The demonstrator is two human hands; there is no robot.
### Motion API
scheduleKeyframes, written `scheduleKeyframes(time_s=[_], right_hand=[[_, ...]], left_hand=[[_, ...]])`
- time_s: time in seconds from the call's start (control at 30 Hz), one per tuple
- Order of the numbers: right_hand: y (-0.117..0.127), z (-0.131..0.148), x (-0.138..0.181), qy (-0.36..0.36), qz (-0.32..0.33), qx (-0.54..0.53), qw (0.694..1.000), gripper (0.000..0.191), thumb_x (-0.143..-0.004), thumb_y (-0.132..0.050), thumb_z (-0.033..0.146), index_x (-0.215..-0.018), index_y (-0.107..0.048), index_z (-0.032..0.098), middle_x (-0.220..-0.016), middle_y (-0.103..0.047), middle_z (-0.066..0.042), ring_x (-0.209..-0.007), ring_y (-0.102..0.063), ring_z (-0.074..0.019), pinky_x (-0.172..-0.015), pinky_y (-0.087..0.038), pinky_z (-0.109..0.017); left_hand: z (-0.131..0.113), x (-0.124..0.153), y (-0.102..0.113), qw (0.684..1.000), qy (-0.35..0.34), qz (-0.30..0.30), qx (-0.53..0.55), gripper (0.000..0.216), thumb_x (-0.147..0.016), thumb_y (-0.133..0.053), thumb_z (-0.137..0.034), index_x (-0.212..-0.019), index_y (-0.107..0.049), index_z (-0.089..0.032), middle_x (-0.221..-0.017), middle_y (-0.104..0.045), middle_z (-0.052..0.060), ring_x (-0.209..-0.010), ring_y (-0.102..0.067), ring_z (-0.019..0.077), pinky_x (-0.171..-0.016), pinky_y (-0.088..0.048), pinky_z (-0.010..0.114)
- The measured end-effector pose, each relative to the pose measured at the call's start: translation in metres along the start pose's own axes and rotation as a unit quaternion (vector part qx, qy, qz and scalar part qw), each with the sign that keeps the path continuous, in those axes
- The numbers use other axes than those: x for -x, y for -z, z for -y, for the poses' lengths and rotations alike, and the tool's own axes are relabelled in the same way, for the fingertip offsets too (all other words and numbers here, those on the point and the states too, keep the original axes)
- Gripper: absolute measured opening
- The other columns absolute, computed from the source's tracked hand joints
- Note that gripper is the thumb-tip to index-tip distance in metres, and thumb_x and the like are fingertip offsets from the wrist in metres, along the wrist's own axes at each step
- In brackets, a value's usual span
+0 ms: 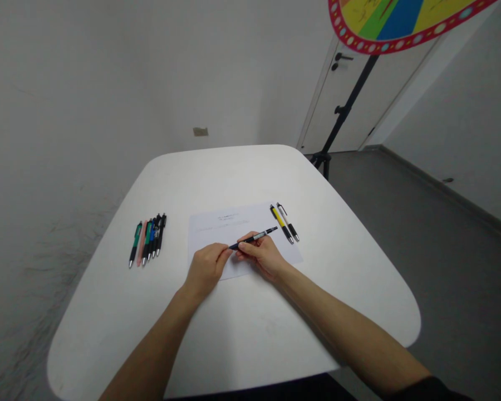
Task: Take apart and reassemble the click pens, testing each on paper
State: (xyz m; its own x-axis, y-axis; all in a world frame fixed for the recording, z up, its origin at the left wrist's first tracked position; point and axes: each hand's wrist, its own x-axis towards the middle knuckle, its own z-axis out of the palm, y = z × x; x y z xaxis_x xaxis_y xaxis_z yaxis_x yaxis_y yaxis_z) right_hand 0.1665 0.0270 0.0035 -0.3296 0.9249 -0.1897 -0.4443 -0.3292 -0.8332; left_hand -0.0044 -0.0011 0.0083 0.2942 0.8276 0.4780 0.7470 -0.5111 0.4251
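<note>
A dark pen (259,236) with a pale grey section is held above the sheet of paper (204,223), tilted with its far end up to the right. My right hand (264,256) is closed around its middle, thumb on top. At the pen's lower left end, my left hand (209,264) pinches with thumb and fingers; the tip itself is hidden there. Lines of small writing show on the upper part of the paper, too small to read. By the paper's right edge lie a yellow and black pen (281,224) and a white and black pen (288,221), side by side.
On the left of the white table (234,172) several pens lie in a row, among them a green pen (135,245) and a pink pen (142,244). Beyond the table's far right corner stands a colourful wheel (384,45) on a black stand (346,108), before a door.
</note>
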Motion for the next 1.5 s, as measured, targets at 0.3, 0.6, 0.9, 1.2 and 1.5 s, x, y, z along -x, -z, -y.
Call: scheduleKeyframes(time_s=[0.3,0.6,0.9,1.2,1.5], right_hand=[[-0.002,0.001,0.0,0.003,-0.02,0.041,0.999,0.035,-0.053,-0.086,0.039,-0.067,-0.064,0.015,-0.059,-0.068,-0.002,-0.05,-0.061,-0.0124,-0.048,-0.05,-0.024],[-0.002,-0.004,-0.002,0.029,-0.024,0.094,0.995,0.03,-0.06,-0.08,0.039,-0.065,-0.062,0.015,-0.056,-0.065,-0.001,-0.047,-0.058,-0.0112,-0.047,-0.047,-0.024],[0.002,-0.002,-0.003,0.074,-0.035,0.181,0.98,0.024,-0.06,-0.077,0.03,-0.075,-0.064,0.017,-0.06,-0.065,0.002,-0.052,-0.057,-0.0113,-0.051,-0.046,-0.025],[0.018,0.011,-0.011,0.13,-0.125,0.229,0.957,0.016,-0.065,-0.073,0.032,-0.068,-0.064,0.019,-0.055,-0.06,0.002,-0.05,-0.052,-0.0119,-0.049,-0.041,-0.026],[0.046,0.042,-0.011,0.211,-0.225,0.56,0.769,0.016,-0.08,-0.058,0.031,-0.086,-0.065,0.019,-0.086,-0.069,-0.006,-0.072,-0.06,-0.0192,-0.073,-0.045,-0.034]], left_hand=[[0.005,0.002,-0.002,0.996,-0.059,-0.059,-0.015,0.026,-0.096,-0.048,-0.032,-0.087,-0.067,-0.016,-0.076,-0.073,0.004,-0.067,-0.067,0.0146,-0.064,-0.051,0.026],[0.002,0.003,-0.004,0.996,-0.05,-0.062,-0.035,0.025,-0.095,-0.048,-0.031,-0.084,-0.065,-0.017,-0.072,-0.069,0.004,-0.064,-0.063,0.0149,-0.061,-0.048,0.027],[0.002,0.002,0.004,0.995,0.003,-0.104,-0.003,0.018,-0.091,-0.053,-0.029,-0.085,-0.064,-0.017,-0.069,-0.066,0.002,-0.062,-0.06,0.0134,-0.062,-0.048,0.026],[0.005,0.002,0.007,0.983,0.099,-0.146,0.043,0.017,-0.087,-0.056,-0.03,-0.082,-0.066,-0.018,-0.071,-0.067,0.0,-0.062,-0.06,0.0123,-0.062,-0.049,0.024],[0.007,0.003,0.007,0.982,0.098,-0.157,0.044,0.018,-0.087,-0.056,-0.03,-0.081,-0.066,-0.017,-0.069,-0.067,0.0,-0.062,-0.06,0.0121,-0.063,-0.049,0.023]])
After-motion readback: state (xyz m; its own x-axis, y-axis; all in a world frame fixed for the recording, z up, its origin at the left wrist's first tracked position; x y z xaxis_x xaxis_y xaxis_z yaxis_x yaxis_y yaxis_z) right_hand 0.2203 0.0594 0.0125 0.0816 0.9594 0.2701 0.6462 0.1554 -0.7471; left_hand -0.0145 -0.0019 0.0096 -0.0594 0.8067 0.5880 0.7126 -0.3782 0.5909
